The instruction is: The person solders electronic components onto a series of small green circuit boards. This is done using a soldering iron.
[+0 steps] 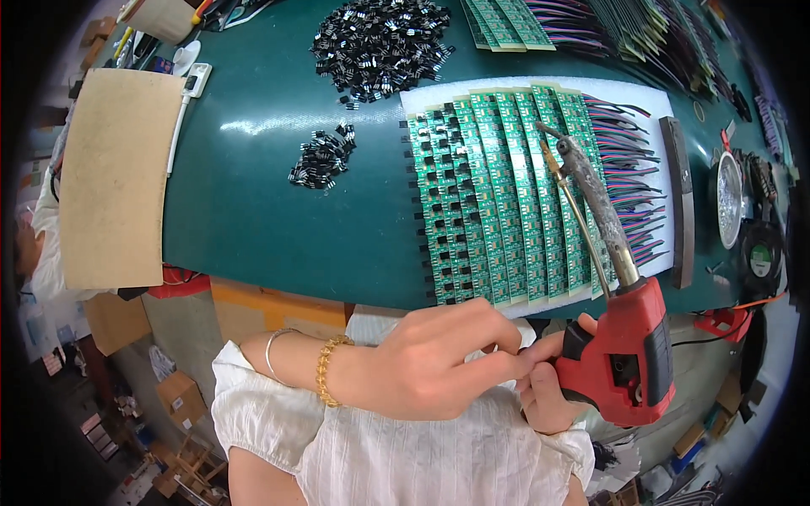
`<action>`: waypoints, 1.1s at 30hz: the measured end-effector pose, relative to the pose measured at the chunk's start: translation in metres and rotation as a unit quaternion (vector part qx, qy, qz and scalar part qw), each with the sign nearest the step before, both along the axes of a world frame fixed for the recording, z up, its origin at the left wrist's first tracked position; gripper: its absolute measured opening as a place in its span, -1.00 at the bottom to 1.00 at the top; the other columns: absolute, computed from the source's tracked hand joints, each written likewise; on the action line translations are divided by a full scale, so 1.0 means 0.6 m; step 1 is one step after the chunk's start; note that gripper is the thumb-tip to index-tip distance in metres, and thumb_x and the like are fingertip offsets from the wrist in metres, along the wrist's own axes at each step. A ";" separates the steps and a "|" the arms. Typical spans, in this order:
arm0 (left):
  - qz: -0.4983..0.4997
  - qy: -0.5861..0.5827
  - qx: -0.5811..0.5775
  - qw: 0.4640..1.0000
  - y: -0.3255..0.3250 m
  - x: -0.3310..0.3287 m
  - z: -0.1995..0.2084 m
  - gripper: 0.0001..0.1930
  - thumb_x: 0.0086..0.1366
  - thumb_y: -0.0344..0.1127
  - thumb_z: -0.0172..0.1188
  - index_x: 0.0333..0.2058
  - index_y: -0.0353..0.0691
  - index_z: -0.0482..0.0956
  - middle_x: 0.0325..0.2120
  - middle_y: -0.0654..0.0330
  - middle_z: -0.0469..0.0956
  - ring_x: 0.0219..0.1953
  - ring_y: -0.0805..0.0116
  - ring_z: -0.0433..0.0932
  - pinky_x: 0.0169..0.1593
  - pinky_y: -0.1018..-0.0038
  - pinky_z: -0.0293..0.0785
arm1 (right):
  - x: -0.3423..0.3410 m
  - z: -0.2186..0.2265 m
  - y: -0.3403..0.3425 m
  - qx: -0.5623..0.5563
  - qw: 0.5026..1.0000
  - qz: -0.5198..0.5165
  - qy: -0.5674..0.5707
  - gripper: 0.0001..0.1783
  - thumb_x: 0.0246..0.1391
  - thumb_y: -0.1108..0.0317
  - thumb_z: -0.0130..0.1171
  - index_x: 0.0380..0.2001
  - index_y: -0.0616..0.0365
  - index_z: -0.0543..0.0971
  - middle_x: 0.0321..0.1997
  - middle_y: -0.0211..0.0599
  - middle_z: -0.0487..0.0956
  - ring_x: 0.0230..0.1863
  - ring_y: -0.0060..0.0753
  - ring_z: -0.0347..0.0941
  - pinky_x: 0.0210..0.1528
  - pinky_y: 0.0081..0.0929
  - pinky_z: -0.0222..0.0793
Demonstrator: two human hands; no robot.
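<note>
My right hand (548,403) is wrapped round the grip of a red and black soldering gun (645,358), partly hidden behind it. The gun's long tip and thin brass feed tube point away from me, over the green circuit board strips (506,194). Beside the grip, my left hand (443,363) pinches its fingertips together against the right hand's fingers; whatever lies between them is too hidden to make out. The strips lie overlapped on a white foam sheet (654,110), with small black three-legged components (447,156) on the left ones.
A large heap of black components (384,46) and a smaller one (323,158) lie on the green table. A dark bar (679,202) edges the foam beside bundled wires (629,177). Farther right are a silver dish (729,201) and a fan (762,260). Brown board (118,177) stands left.
</note>
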State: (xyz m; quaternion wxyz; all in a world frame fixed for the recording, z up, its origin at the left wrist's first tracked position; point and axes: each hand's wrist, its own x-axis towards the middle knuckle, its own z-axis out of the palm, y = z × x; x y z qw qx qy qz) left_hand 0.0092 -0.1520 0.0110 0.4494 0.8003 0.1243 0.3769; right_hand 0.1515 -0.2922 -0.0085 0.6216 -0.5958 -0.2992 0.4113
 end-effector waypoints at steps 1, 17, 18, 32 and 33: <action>-0.002 0.005 0.034 0.999 -0.002 0.000 -0.002 -0.77 -0.19 -0.55 0.26 -0.43 -0.40 0.55 -0.49 0.16 0.43 -0.53 0.31 0.43 -0.57 0.46 0.36 | 0.007 -0.005 -0.004 0.012 0.998 0.039 -0.038 -0.22 0.08 0.38 0.25 0.28 0.22 0.08 -0.41 -0.20 0.53 -0.60 -0.57 0.34 -0.49 -0.59 0.33; 0.158 0.134 0.053 0.977 0.079 -0.007 -0.005 -0.79 -0.09 -0.67 0.31 -0.43 -0.29 0.59 -0.54 0.21 0.54 -0.59 0.43 0.47 -0.58 0.57 0.33 | 0.006 -0.003 -0.023 0.042 0.987 -0.003 -0.153 -0.22 0.21 0.10 0.18 0.29 0.20 0.03 -0.63 -0.36 0.45 -0.67 -0.51 0.31 -0.57 -0.55 0.28; 0.160 0.136 0.051 0.976 0.085 -0.008 -0.011 -0.79 -0.09 -0.67 0.31 -0.43 -0.29 0.59 -0.54 0.21 0.54 -0.59 0.43 0.47 -0.58 0.57 0.33 | 0.024 -0.005 -0.042 0.044 0.998 0.041 -0.036 -0.48 0.22 0.14 0.12 0.04 0.21 0.17 -0.60 -0.33 0.44 -0.61 -0.44 0.34 -0.51 -0.50 0.29; 0.151 0.155 0.056 0.975 0.098 -0.005 -0.020 -0.81 -0.06 -0.66 0.33 -0.42 -0.31 0.61 -0.58 0.24 0.49 -0.65 0.55 0.34 -0.63 0.63 0.19 | 0.014 0.012 -0.068 0.006 0.997 0.079 0.008 -0.24 0.06 -0.25 0.19 0.03 0.18 0.30 -0.74 -0.48 0.35 -0.76 -0.48 0.30 -0.61 -0.46 0.27; 0.150 0.156 0.054 0.975 0.097 -0.006 -0.019 -0.81 -0.06 -0.66 0.33 -0.42 -0.31 0.61 -0.58 0.24 0.49 -0.66 0.55 0.34 -0.63 0.63 0.19 | 0.014 0.012 -0.068 0.006 0.997 0.076 0.008 -0.24 0.06 -0.25 0.19 0.03 0.18 0.31 -0.74 -0.48 0.35 -0.76 -0.48 0.30 -0.61 -0.46 0.27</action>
